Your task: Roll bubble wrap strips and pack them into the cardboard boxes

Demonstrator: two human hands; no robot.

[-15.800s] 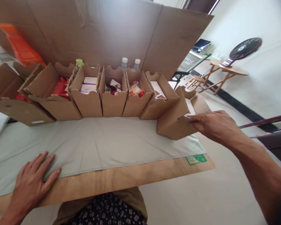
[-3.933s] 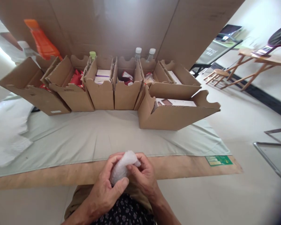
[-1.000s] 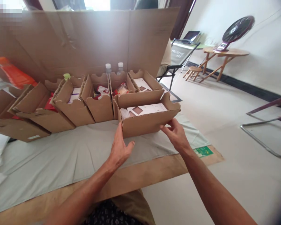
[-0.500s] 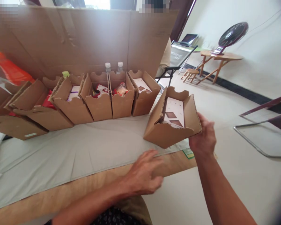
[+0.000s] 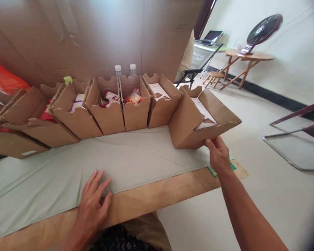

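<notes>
My right hand [image 5: 219, 155] grips the lower front edge of a cardboard box [image 5: 192, 130] at the right end of the table, thumb on its front face. This open-topped box leans to the right and holds a white patterned packet [image 5: 202, 111]. Close on its left stands another cardboard box [image 5: 163, 113] with a similar white packet [image 5: 158, 91] inside. My left hand [image 5: 94, 198] lies with fingers spread at the front edge of the pale cloth [image 5: 136, 157], holding nothing.
Several more cardboard boxes [image 5: 108, 118] with packets inside line up to the left. Behind them rise a large cardboard panel [image 5: 107, 38] and two capped bottles [image 5: 132, 69]. A folding chair [image 5: 199, 57] and a wooden table with a fan [image 5: 261, 55] stand beyond.
The box in my right hand has moved back against the row and tilts further right. My left hand has drawn away to the left and come down on the cloth edge.
</notes>
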